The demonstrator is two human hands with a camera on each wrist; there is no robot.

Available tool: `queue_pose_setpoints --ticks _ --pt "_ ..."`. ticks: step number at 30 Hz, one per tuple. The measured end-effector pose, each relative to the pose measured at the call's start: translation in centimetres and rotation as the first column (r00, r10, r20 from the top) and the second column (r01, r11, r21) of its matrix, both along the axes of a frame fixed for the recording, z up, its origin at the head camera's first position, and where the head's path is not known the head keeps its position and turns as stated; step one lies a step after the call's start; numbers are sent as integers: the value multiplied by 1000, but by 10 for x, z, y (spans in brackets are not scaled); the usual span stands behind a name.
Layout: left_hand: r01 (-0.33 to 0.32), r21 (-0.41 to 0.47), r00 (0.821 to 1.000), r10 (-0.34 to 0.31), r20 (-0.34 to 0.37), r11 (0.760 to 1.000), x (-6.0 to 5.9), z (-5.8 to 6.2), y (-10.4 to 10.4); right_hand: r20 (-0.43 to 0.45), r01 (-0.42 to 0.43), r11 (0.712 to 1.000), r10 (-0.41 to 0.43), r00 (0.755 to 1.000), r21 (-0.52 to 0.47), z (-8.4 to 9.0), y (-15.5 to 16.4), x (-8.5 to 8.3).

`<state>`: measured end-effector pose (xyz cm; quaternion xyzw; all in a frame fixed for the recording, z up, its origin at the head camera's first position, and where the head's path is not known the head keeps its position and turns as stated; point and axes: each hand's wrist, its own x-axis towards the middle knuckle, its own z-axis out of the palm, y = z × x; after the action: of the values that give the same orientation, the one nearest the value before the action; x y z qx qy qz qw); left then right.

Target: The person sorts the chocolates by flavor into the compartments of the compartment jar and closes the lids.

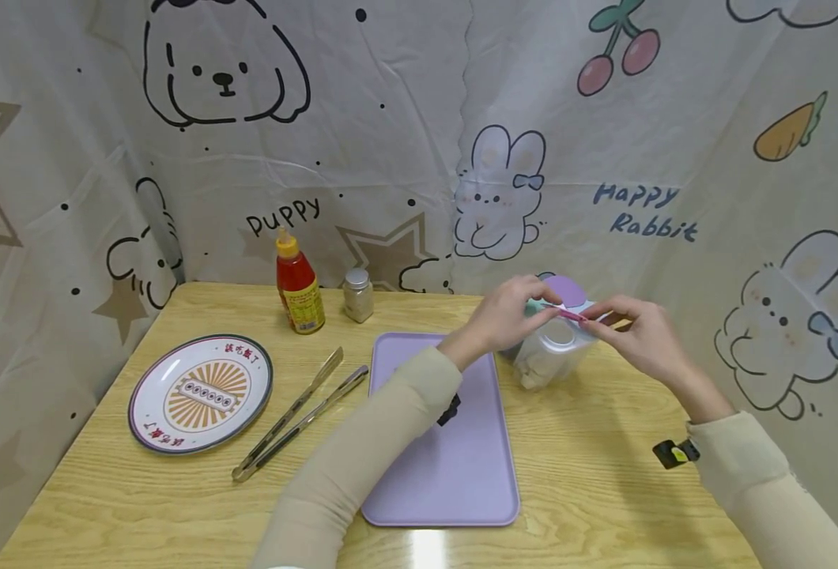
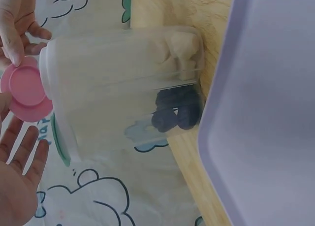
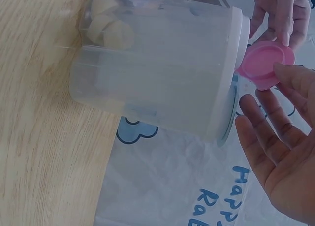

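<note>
Far left to right: patterned round plate (image 1: 201, 393), steel tongs (image 1: 298, 413), red sauce bottle (image 1: 300, 289), small shaker jar (image 1: 357, 295), lilac plastic tray (image 1: 454, 442). Right of tray: clear plastic container (image 1: 553, 352) tilted on wooden table (image 1: 604, 474), pale lumps inside. Left hand (image 1: 507, 312) and right hand (image 1: 636, 332) both pinch pink round lid flap (image 3: 264, 64) at its top, likely prying; nothing obstructs.

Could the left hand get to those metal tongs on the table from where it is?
Probably yes. The tongs lie in the open between the plate and the purple tray, with nothing on them. But the left hand is busy at the pink cap of the clear container.
</note>
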<state>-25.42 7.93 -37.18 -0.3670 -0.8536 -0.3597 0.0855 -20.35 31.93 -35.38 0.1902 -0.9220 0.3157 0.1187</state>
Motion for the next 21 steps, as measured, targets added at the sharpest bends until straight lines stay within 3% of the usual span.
queue_pose_setpoints --ticks 12,21 --pt "46 -122 999 -47 -6 991 8 -8 -8 -135 -56 997 64 989 59 -14 -1 8" --pt "62 -183 996 -72 -46 981 8 -16 -12 -195 -33 991 59 979 133 -24 -3 12"
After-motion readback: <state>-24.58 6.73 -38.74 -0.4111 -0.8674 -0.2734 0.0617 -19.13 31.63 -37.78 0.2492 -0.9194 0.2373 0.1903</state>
